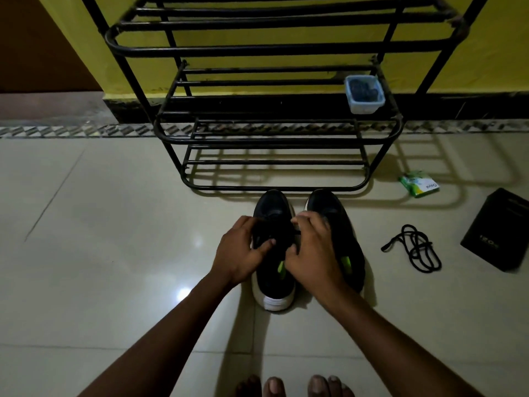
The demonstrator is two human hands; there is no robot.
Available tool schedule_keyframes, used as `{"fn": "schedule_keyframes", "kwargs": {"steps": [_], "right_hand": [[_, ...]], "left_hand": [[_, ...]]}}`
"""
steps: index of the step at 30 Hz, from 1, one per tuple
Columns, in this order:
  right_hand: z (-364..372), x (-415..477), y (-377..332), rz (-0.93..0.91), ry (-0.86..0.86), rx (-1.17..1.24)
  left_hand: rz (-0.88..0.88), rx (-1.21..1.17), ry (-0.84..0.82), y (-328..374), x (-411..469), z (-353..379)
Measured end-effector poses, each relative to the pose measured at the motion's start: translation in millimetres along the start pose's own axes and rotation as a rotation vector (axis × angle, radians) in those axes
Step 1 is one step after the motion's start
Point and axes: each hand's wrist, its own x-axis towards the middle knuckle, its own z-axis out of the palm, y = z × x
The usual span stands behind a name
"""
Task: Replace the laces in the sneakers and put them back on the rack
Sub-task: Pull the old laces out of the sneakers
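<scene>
The left grip (242,250) and right grip (312,253) both pinch the lacing of the sneaker (274,209) under them; the second sneaker (329,209) sits just right of them; a loose lace (415,247) lies farther right; the rack (274,141) stands just beyond.

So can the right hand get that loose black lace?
Probably yes, once freed: the loose black lace lies on open floor just beyond the right sneaker, on the right hand's own side.

home entryway – metal shoe rack (274,138) | yellow wall (257,81) | tiled floor (114,224)
</scene>
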Motion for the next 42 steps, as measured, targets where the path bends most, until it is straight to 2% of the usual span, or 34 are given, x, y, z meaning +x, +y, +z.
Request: {"fn": "schedule_keyframes", "kwargs": {"steps": [2,4,8,13,16,18,20,23,25,27,29,31,32,33,35,38,40,42], "right_hand": [[11.0,-15.5,-2.2,-0.003,0.062,-0.032],[21.5,-24.9,0.8,-0.023,0.094,-0.069],[28.3,-24.4,5.3,-0.049,0.129,-0.105],[32.4,-20.0,6.9,-0.057,0.116,-0.141],[40.0,-25.8,8.3,-0.057,0.147,-0.063],[43.0,-30.3,6.7,0.001,0.159,-0.008],[46.9,-32.2,5.8,0.013,0.169,-0.056],[53.8,-29.6,9.4,0.005,0.157,-0.079],[57.3,-28.1,12.5,0.001,0.144,-0.096],[59.2,-27.1,13.9,-0.008,0.14,-0.12],[59.0,-26.7,14.2,-0.015,0.151,-0.124],[60.0,-26.4,16.2,-0.024,0.163,-0.133],[60.7,-26.2,17.1,-0.024,0.162,-0.133],[60.9,-26.2,17.3,-0.025,0.157,-0.131],[62.2,-26.1,18.5,-0.034,0.151,-0.147],[62.6,-26.5,19.1,-0.045,0.151,-0.157],[62.9,-26.9,20.1,-0.039,0.151,-0.159],[63.3,-27.8,20.5,-0.04,0.14,-0.19]], "left_hand": [[0.014,-0.055,0.053,6.3,6.2,0.4],[0.021,-0.034,0.03,12.4,12.5,-0.3],[0.085,0.157,-0.056,18.6,22.9,-2.6],[0.121,0.328,-0.049,21.3,30.9,-4.1],[0.087,0.38,-0.044,22.6,32.6,-4.1],[-0.041,0.348,-0.006,25.5,32.4,-4.7],[-0.252,0.227,0.054,27.2,34.2,-5.6],[-0.514,-0.265,0.086,27.3,42.9,-11.1],[-0.58,-0.621,0.057,33.4,44.4,-13.8],[-0.515,-0.721,0.039,39.7,40.9,-16.8],[-0.336,-0.502,0.001,36.6,39.0,-17.7],[-0.107,-0.025,-0.111,23.8,41.9,-19.8],[-0.039,0.123,-0.161,17.6,43.3,-20.8],[0.001,0.163,-0.181,13.5,44.4,-21.8],[0.014,0.105,-0.13,14.6,42.9,-23.4],[-0.075,-0.127,0.166,20.2,38.6,-20.4],[-0.246,-0.465,0.276,24.4,38.3,-19.9],[-0.435,-0.844,0.227,30.1,39.2,-21.2]]}}
